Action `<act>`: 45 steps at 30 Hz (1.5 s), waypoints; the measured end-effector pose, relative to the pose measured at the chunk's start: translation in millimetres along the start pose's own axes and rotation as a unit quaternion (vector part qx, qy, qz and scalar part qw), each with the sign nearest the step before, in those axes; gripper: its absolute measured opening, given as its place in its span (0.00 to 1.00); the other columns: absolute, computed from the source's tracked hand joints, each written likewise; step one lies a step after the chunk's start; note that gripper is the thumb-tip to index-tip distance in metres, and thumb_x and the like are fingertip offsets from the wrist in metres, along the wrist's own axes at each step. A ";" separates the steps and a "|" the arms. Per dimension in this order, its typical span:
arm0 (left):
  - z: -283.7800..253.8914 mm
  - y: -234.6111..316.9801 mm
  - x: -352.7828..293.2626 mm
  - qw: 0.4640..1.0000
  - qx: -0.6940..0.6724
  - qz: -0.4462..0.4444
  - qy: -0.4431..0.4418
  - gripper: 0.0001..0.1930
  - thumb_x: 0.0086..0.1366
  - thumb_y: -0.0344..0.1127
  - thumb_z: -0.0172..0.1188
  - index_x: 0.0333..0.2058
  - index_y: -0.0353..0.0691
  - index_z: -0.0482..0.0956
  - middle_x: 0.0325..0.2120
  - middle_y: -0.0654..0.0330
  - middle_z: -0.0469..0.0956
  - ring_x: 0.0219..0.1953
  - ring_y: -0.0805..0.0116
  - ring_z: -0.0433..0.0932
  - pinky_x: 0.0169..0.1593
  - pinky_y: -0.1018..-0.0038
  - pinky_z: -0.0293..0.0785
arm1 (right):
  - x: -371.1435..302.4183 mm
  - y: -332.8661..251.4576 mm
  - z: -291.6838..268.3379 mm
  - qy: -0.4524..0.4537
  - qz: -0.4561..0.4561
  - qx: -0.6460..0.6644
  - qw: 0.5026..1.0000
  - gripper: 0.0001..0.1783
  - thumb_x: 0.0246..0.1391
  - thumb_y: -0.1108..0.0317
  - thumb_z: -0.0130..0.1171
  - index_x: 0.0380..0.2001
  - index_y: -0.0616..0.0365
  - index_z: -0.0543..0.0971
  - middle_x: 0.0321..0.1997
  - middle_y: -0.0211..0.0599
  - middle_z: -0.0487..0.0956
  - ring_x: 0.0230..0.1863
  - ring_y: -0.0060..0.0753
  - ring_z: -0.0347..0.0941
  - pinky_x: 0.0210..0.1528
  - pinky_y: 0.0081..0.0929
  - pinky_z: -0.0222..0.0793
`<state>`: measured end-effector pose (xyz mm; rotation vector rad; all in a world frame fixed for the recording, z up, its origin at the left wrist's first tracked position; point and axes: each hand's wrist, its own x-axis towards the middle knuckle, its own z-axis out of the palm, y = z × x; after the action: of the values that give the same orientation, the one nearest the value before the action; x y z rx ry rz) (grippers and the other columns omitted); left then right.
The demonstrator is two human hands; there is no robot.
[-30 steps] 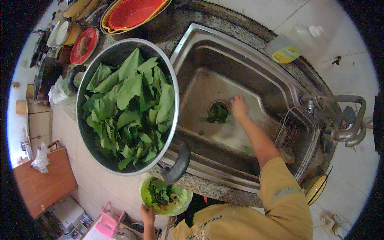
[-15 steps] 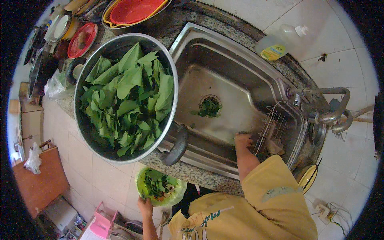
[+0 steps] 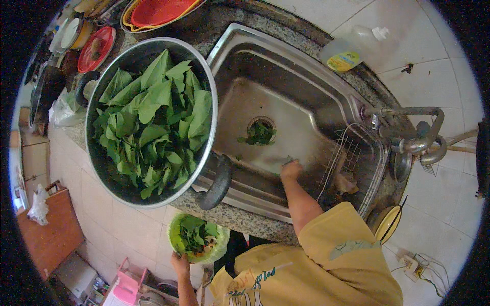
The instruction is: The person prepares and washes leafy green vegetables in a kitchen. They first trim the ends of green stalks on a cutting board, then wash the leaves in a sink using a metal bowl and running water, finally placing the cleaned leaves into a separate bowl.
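My left hand [image 3: 180,265] grips the rim of a light green bin [image 3: 220,250] at the counter's front, its fingers wrapped over the edge. Green leaves [image 3: 191,232] and other scraps lie in it. Over the sink floor, my right hand [image 3: 291,171] is closed, with a small dark bit at its fingertips that I cannot make out. Beyond it, a clump of leaf scraps [image 3: 261,132] covers part of the drain. The steel sink [image 3: 245,97] has wet patches. A big metal pot [image 3: 214,120] heaped with large green leaves [image 3: 153,122] stands left of the sink.
A wire rack [image 3: 339,158] sits at the sink's right end, beside the faucet [image 3: 418,145]. A clear bottle [image 3: 349,51] stands on the back ledge. Red baskets [image 3: 158,13] are behind the pot, whose black handle [image 3: 217,183] juts toward the sink.
My right hand has moved left across the sink floor, away from the wire rack. My left hand still holds the bin; the whole view has shifted slightly.
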<state>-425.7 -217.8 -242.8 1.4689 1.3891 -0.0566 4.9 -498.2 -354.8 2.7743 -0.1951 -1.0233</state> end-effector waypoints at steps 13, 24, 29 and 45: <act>-1.5 33.6 -15.4 0.997 -0.033 -0.065 0.018 0.16 0.48 0.21 0.46 0.40 0.30 0.65 0.32 0.53 0.71 0.26 0.67 0.73 0.26 0.73 0.73 | 36.2 -67.2 -56.7 0.277 -0.167 0.472 0.820 0.16 0.42 0.72 0.54 0.37 0.63 0.69 0.35 0.49 0.70 0.36 0.46 0.67 0.40 0.34 0.61; -2.0 39.0 -24.0 0.997 -0.040 -0.061 0.024 0.13 0.49 0.21 0.45 0.37 0.31 0.68 0.28 0.56 0.72 0.25 0.68 0.73 0.27 0.74 0.71 | 34.0 -72.4 -26.8 0.222 -0.158 0.435 0.858 0.13 0.42 0.74 0.50 0.35 0.66 0.68 0.38 0.53 0.69 0.40 0.52 0.65 0.39 0.38 0.61; -2.1 27.2 -27.1 0.993 -0.074 -0.059 0.066 0.14 0.48 0.20 0.46 0.36 0.30 0.68 0.28 0.56 0.73 0.26 0.68 0.72 0.29 0.76 0.70 | -13.4 -94.8 -43.1 0.182 -0.344 0.346 0.854 0.16 0.45 0.70 0.49 0.40 0.61 0.68 0.41 0.50 0.68 0.43 0.51 0.64 0.43 0.36 0.62; -6.6 27.7 -27.4 0.994 -0.054 -0.089 0.029 0.17 0.49 0.23 0.47 0.41 0.38 0.63 0.32 0.58 0.69 0.27 0.68 0.71 0.20 0.76 0.69 | 60.2 -74.4 -84.9 0.264 -0.234 0.200 0.914 0.17 0.49 0.58 0.48 0.44 0.46 0.70 0.40 0.42 0.67 0.43 0.43 0.62 0.42 0.35 0.63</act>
<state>-417.7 -225.6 -204.9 1.2645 1.5436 -0.0512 110.4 -426.4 -345.0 3.4454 0.3988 -0.2689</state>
